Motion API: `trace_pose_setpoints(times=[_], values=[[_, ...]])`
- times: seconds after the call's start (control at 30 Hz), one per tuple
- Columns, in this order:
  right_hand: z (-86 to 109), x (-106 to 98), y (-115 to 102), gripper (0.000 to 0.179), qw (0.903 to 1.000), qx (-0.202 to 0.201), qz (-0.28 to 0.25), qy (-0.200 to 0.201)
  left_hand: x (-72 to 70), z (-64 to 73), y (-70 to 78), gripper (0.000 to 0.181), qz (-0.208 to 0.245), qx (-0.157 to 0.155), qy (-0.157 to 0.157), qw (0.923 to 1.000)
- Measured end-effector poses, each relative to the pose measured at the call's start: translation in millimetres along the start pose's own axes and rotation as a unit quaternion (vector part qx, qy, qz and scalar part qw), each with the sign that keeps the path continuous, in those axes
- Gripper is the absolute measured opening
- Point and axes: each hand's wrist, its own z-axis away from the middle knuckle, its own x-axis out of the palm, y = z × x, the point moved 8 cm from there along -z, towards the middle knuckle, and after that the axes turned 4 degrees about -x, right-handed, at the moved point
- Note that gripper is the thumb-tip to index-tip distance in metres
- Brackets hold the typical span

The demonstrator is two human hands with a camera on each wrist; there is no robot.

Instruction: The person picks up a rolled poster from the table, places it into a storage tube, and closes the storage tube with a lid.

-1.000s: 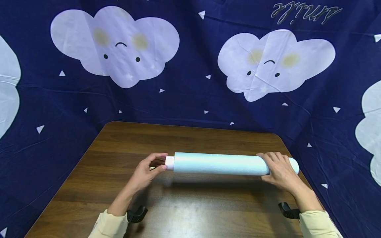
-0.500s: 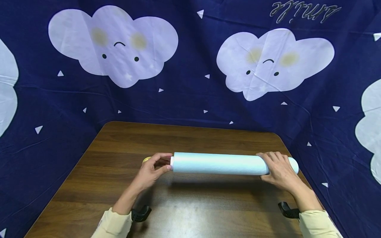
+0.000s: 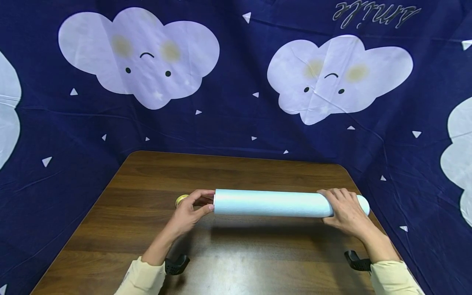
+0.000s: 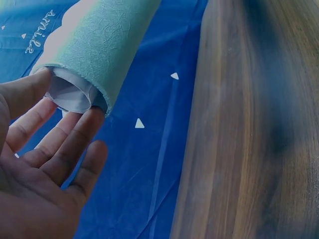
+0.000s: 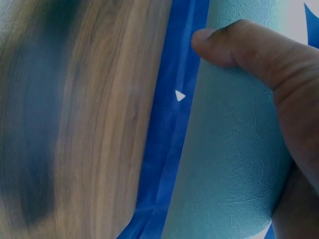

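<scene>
"Where is the pale blue tube [image 3: 267, 203]?"

"Level in front of the person, raised above the worktop [image 3: 236, 262], its dark shadow falling on the wood apart from it."

"What does the right grip [image 3: 346, 209] have?"

"The tube, close to its rounded right end. The fingers wrap over the top, and the thumb presses the side nearer the person."

"And the left grip [image 3: 188, 213]?"

"Spread wide about the tube's left end, fingers mostly straight, tips touching at the rim. I can't tell how firmly any of them bears on the white inner roll [image 4: 70, 94]."

"Where does that roll sit?"

"Inside the tube. The left wrist view shows its curved edge at the mouth; the head view gives only a sliver of it."

"What's that just beyond the left grip?"

"A round gold-coloured object [image 3: 180, 200], partly hidden, so I can't say what it is."

"And past the worktop?"

"A navy cloth backdrop [image 3: 228, 135] with pale clouds [image 3: 147, 63], small white triangles [image 3: 46, 161] and the word "smile" [image 3: 376, 14], upside down in the head view."

"The arms?"

"Cream sleeves [image 3: 144, 276], with a black device [image 3: 177, 265] at each wrist."
</scene>
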Motion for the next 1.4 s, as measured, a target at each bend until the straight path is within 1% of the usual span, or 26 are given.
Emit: trace_pose_setpoints(times=[0.17, 0.53, 0.83, 1.03, 1.17, 1.4], values=[[0.4, -0.2, 0.1, 0.081, 1.0000, 0.001, 0.000, -0.002, 1.9, -2.1, -1.3, 0.037, -0.009, 0.008, 0.001, 0.9999], [1.4, -1.4, 0.8, 0.080, 1.0000, -0.002, 0.004, 0.002, 4.2, -2.6, -3.1, 0.036, -0.010, -0.008, -0.003, 0.9999], [1.3, -1.2, 1.0, 0.080, 1.0000, -0.002, 0.004, 0.001, 5.7, -2.7, -3.7, 0.035, -0.025, -0.004, 0.000, 0.9997], [1.2, -0.8, 1.6, 0.080, 1.0000, 0.001, 0.004, 0.002, 6.2, -2.8, -4.3, 0.035, -0.027, -0.006, 0.001, 0.9996], [1.7, -0.6, 2.0, 0.080, 1.0000, 0.001, 0.005, 0.003, 5.1, -2.4, -4.0, 0.035, -0.022, -0.005, 0.004, 0.9997], [2.8, -1.9, 3.8, 0.080, 0.9999, -0.002, 0.005, 0.012, -3.2, -0.9, -0.8, 0.034, -0.015, 0.013, 0.023, 0.9995]])
